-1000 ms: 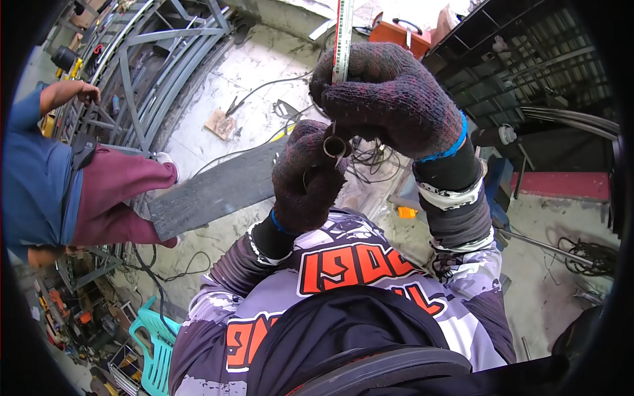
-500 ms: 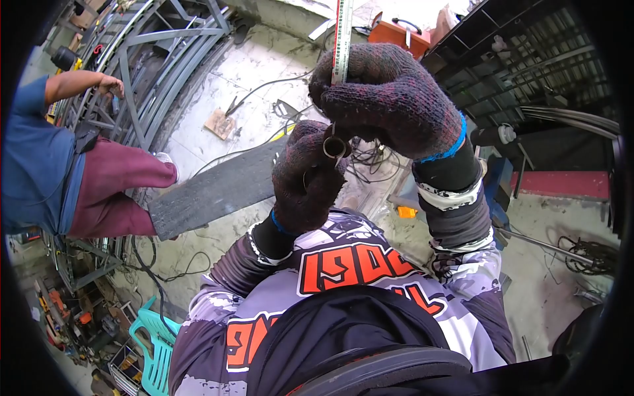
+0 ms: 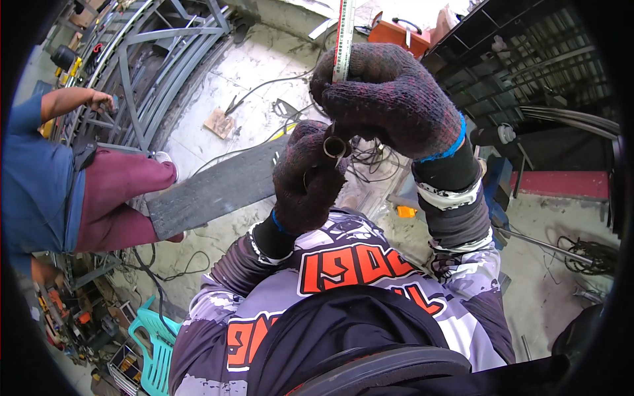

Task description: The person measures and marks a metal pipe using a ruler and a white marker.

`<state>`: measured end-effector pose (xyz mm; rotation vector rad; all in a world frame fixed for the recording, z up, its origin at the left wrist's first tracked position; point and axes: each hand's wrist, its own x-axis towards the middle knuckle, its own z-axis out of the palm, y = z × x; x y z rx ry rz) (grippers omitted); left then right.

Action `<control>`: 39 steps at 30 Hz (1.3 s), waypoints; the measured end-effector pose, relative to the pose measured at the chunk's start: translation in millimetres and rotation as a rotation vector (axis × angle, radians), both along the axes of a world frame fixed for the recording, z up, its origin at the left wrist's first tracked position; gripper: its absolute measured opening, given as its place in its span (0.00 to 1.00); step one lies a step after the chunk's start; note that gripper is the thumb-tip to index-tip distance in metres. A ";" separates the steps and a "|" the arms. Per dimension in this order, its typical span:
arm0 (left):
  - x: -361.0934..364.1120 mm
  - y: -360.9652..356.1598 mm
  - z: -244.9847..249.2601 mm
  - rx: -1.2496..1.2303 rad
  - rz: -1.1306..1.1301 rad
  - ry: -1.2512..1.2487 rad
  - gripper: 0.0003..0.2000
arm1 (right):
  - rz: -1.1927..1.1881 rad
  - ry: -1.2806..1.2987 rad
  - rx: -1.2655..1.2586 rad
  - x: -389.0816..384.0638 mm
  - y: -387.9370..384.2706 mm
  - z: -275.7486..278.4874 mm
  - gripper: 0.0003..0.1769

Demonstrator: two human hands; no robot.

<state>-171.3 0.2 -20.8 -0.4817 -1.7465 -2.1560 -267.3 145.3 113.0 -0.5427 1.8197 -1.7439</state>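
Both of my hands wear dark knit gloves with blue cuffs. My right hand (image 3: 396, 99), raised ahead of me, is closed around a white measuring tape (image 3: 344, 43) with small printed marks and a red edge. The tape rises out of the fist to the top of the view. Just below and to the left, my left hand (image 3: 305, 175) is wrapped round a metal tube (image 3: 335, 146), whose round open end faces me. The right fist hangs directly above that end. Whether the tape touches the tube is hidden by the gloves.
A dark board (image 3: 214, 185) lies behind my left hand. At left stands a person in a blue shirt (image 3: 43, 162), beside curved metal frames (image 3: 175, 63). A green plastic chair (image 3: 155, 353) is at lower left, an orange toolbox (image 3: 399, 36) at the top. Cables (image 3: 373, 162) cross the floor.
My hands, the tube and the tape hold almost still. The person at left has shifted slightly, with the forearm drawn back and another hand now showing lower down.
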 end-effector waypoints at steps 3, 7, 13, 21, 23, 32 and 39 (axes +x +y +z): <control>-1.6 0.1 -3.1 -0.003 0.018 0.039 0.23 | 0.001 -0.023 -0.021 -1.8 0.0 -3.8 0.14; 1.3 -0.2 0.0 0.026 0.000 -0.044 0.22 | 0.029 -0.018 -0.008 -1.0 0.0 1.6 0.13; 2.9 -0.3 0.5 0.024 -0.006 -0.016 0.21 | 0.010 0.004 -0.003 2.1 -1.3 4.2 0.13; 1.4 0.4 0.2 -0.008 0.025 0.025 0.19 | 0.025 0.023 0.020 0.0 0.8 2.6 0.13; 2.8 0.1 0.0 -0.002 0.021 0.014 0.19 | 0.022 0.021 0.022 1.0 -0.4 3.5 0.13; 4.6 -0.9 1.3 -0.009 0.005 0.013 0.20 | 0.036 0.029 0.034 3.0 1.1 5.4 0.13; 6.4 -0.9 3.6 -0.002 0.001 -0.030 0.21 | 0.017 0.020 0.010 2.6 0.8 -0.8 0.13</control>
